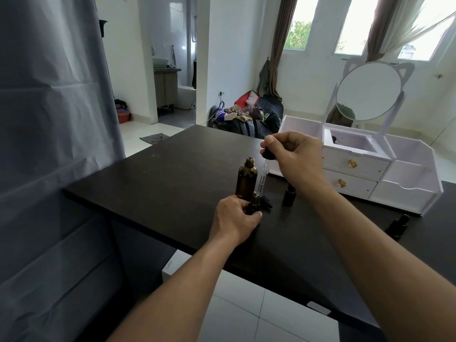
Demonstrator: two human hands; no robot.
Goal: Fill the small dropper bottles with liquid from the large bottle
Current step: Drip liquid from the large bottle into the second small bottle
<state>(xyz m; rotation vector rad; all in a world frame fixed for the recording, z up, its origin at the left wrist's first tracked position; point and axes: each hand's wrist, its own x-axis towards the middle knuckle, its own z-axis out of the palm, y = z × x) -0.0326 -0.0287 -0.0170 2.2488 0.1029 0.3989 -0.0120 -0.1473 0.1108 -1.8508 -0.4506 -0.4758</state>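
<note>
Head view, left grip (235,218) holding small bottle (254,204), right grip (294,154) pinching dropper (265,166), perhaps three small bottles

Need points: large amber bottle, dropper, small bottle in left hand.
large amber bottle (246,180), head view, on its amber body below the open neck.
dropper (262,177), head view, on the clear glass tube.
small bottle (254,204), head view, on its dark shoulder above the fingers.

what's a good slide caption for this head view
Right hand holds a glass dropper over a small dropper bottle gripped by the left hand, beside the open amber bottle.
</note>
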